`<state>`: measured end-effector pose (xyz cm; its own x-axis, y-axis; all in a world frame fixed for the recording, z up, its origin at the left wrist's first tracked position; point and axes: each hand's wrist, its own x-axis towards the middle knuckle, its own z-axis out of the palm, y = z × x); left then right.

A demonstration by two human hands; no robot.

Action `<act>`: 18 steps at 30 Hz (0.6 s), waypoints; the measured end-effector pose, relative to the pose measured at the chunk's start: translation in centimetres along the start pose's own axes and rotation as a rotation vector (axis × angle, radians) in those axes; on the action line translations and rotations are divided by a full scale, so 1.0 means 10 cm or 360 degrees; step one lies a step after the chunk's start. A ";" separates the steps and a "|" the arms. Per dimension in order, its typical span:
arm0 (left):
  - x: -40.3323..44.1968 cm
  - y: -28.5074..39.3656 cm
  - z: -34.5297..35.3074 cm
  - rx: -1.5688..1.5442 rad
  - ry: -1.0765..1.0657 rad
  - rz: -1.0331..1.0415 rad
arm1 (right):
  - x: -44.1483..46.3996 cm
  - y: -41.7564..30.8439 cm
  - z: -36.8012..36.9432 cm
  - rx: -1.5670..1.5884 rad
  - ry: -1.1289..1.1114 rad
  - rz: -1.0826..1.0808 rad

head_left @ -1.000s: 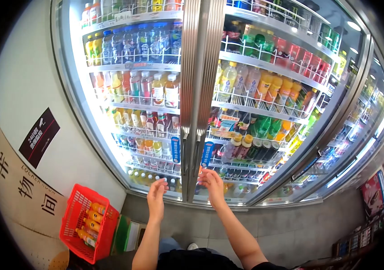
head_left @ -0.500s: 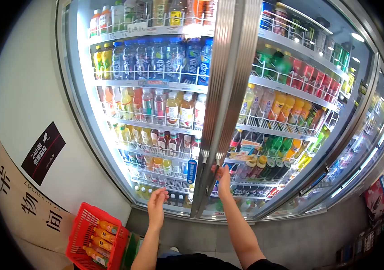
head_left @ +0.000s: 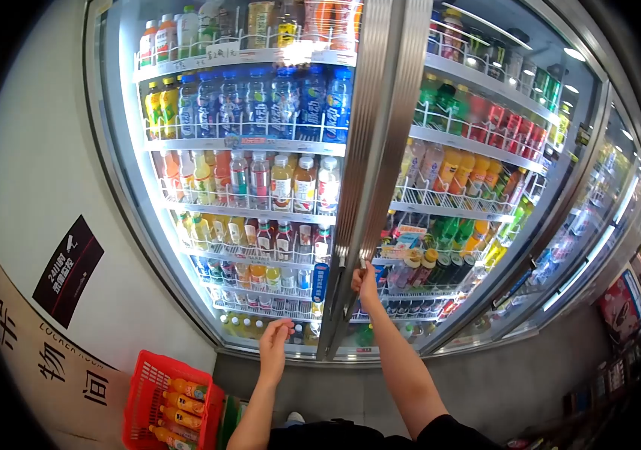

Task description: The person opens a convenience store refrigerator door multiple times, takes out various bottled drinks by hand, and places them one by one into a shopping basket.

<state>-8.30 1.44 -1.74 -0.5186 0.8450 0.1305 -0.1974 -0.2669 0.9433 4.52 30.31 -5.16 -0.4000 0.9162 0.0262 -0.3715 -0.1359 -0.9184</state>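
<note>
My right hand [head_left: 366, 285] is closed around the door handle [head_left: 364, 264] at the inner edge of the right glass door of a drinks fridge. Some of its fingers are hidden behind the hand. My left hand [head_left: 275, 343] hangs in front of the left glass door, fingers loosely bent, with nothing visible in it. Behind the left door stand rows of bottles, among them blue-labelled bottles [head_left: 257, 103]. Through the right door I see orange drink bottles [head_left: 461, 172] and red cans [head_left: 512, 127] on wire-fronted shelves.
A red basket [head_left: 134, 401] with several orange drink bottles [head_left: 182, 403] stands at the lower left by the wall. A black sign [head_left: 68, 271] is on that wall. More glass-door fridges [head_left: 598, 195] continue to the right, and grey floor [head_left: 486, 382] runs below them.
My right hand has moved slightly up and closed on the door handle. My left hand has shifted a little right and down. The view has also turned slightly.
</note>
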 end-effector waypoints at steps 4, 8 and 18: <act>-0.09 0.05 -0.09 0.0059 -0.0141 0.0058 | -0.06 0.04 0.16 -0.0019 0.0304 -0.0149; -0.20 0.10 -0.30 0.0050 -0.0081 0.0005 | -0.15 0.01 0.24 0.0053 0.0436 -0.0148; -0.01 -0.17 -0.69 0.0032 -0.0033 -0.0186 | -0.09 0.01 0.30 -0.0152 0.0699 -0.0303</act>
<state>-13.63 -1.34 -5.46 -0.4754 0.8794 0.0255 -0.2389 -0.1570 0.9583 2.30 28.38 -4.11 0.0668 0.9967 0.0471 -0.3168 0.0660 -0.9462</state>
